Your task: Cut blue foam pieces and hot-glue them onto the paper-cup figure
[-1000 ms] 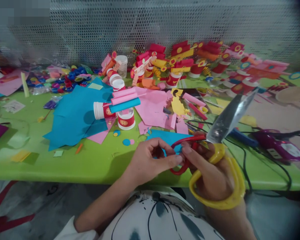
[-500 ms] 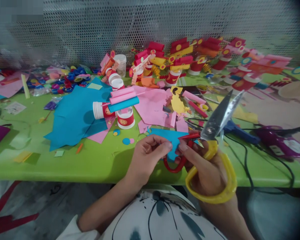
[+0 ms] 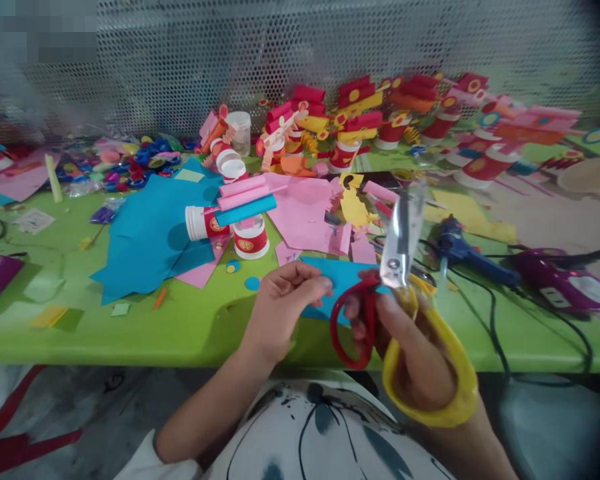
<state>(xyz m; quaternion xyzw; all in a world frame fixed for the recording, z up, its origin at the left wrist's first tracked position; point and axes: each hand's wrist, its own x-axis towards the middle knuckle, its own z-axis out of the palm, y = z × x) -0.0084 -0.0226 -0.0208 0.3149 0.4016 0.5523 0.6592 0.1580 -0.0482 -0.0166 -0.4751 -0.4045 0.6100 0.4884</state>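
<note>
My right hand (image 3: 405, 340) grips scissors (image 3: 400, 247) that have one red and one yellow handle loop. Their silver blades point up and away from me, nearly together. The yellow loop goes around my thumb side, while my fingers sit in the red loop. To the left, my left hand (image 3: 287, 303) is closed in a pinch of thumb and forefinger; anything between the tips is too small to make out. Beneath and behind both hands lies a blue paper sheet (image 3: 337, 270). A small blue paper disc (image 3: 253, 284) rests left of my left hand.
Red-and-white paper cups (image 3: 251, 241) with paper rolls stand ahead. Pink paper (image 3: 300, 210), blue sheets (image 3: 145, 227) and yellow scraps (image 3: 355, 203) cover the green table (image 3: 55, 340). At right lie a blue glue gun (image 3: 475, 257), its cables and a purple device (image 3: 565, 280).
The scissors have swung leftward and more upright, and their blades have come closer together. Their red loop is lower. My left hand has shifted slightly left, away from the scissors.
</note>
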